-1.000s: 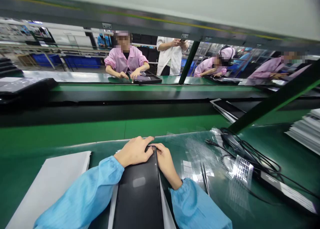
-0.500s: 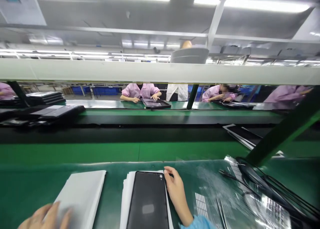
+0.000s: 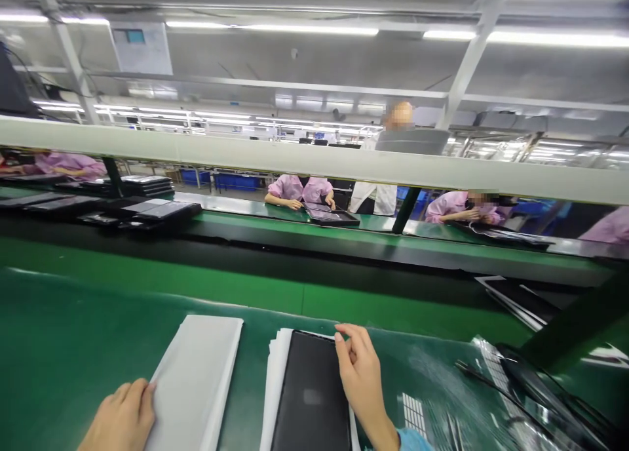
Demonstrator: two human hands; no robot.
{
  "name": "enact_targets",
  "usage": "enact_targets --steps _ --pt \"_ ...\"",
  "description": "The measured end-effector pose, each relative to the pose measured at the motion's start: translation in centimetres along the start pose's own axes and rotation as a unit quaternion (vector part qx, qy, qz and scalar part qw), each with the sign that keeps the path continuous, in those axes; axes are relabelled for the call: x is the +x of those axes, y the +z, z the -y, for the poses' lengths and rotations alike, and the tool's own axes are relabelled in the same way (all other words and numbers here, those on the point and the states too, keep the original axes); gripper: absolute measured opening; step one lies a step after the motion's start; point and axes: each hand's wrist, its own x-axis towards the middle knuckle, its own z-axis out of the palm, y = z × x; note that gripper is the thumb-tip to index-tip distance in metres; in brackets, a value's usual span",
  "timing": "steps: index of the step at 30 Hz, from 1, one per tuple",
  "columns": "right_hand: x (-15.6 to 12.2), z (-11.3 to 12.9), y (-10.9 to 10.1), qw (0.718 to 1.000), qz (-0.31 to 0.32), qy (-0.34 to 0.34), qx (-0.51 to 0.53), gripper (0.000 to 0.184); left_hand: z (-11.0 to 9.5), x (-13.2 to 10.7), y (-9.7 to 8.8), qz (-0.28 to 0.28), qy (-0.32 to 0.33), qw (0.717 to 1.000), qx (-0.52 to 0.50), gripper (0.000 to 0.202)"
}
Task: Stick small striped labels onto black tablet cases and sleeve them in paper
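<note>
Since half a second ago, a swing of view left and upward; left hand (image 3: 120,418) now sharper and further up the near left edge of the white sheet (image 3: 196,372), right hand (image 3: 361,372) raised a little at the black panel (image 3: 312,395). Left fingers loosely curled, tips touching the sheet's edge; cannot tell whether pinching it or only steadying it. Right thumb and forefinger closed together just over the panel's far right corner, other fingers fanned; cannot tell whether clamped on something thin or on nothing. Panel flat, long side running away, on a stack of white sheets (image 3: 276,379) in the middle of the green bench mat (image 3: 73,333), probably bedded there to spare its glossy face. Slim, rectangular, smooth as glass, with one dull reflection; sheets matte, soft-looking, square-cut. Off to the right, clear crinkled film (image 3: 432,372) and dark cables (image 3: 535,389).
</note>
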Motion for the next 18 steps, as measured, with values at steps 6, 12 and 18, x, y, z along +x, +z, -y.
enact_targets --steps 6,12,18 --pt "0.4 3.9 1.0 0.988 -0.002 -0.156 0.018 0.016 -5.3 0.7 -4.2 -0.193 -0.012 0.976 -0.096 0.021" --pt "3.6 10.2 5.2 0.972 0.137 0.02 0.19 0.044 -9.8 -1.3 -5.7 -0.192 -0.024 0.969 -0.156 0.025" --pt "6.1 14.6 6.3 0.981 0.05 -0.078 0.173 0.032 -12.8 -3.8 -3.6 -0.125 -0.207 0.86 -0.449 0.027"
